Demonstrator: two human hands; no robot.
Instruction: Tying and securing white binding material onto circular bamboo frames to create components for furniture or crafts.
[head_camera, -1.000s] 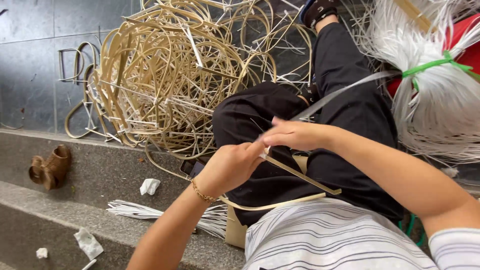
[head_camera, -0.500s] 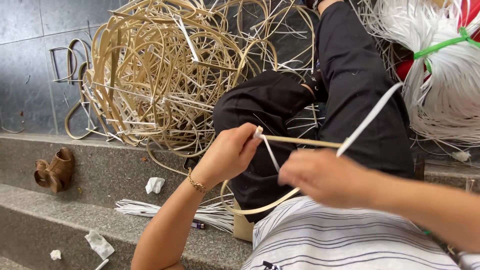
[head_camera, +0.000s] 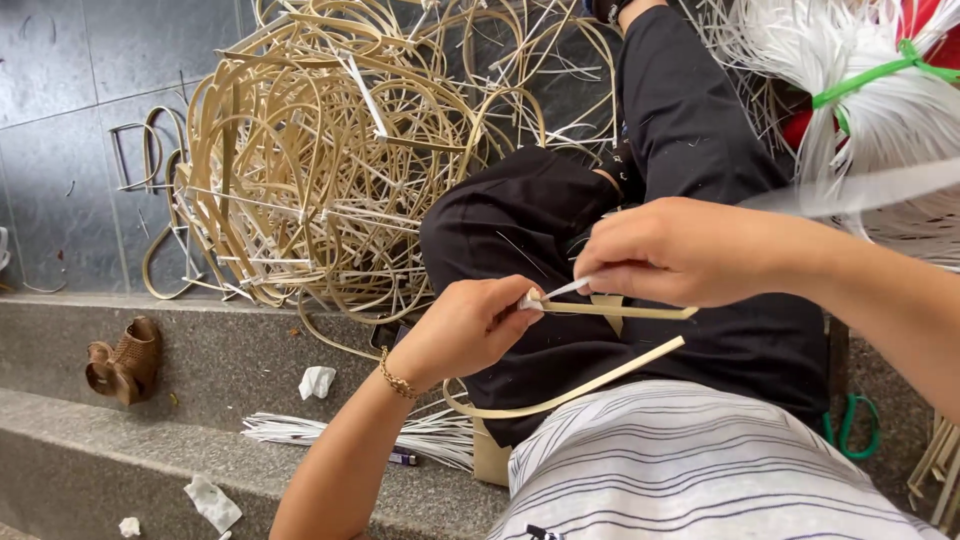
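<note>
My left hand pinches the joint of a bent tan cane frame that curves across my lap. A gold bracelet sits on that wrist. My right hand is just right of it, fingers closed on a white plastic strip that runs from the joint up to the right. The two hands almost touch at the wrapped white joint. My black trousers and striped shirt lie under the work.
A big heap of finished cane loops fills the ground ahead. A bundle of white strips tied with green hangs at upper right. Loose white strips, paper scraps and a brown shoe lie on the stone steps. Green-handled scissors rest at right.
My right hand has come back up from low right to the joint by my left hand, carrying the white strip around the cane. The left hand has held its place.
</note>
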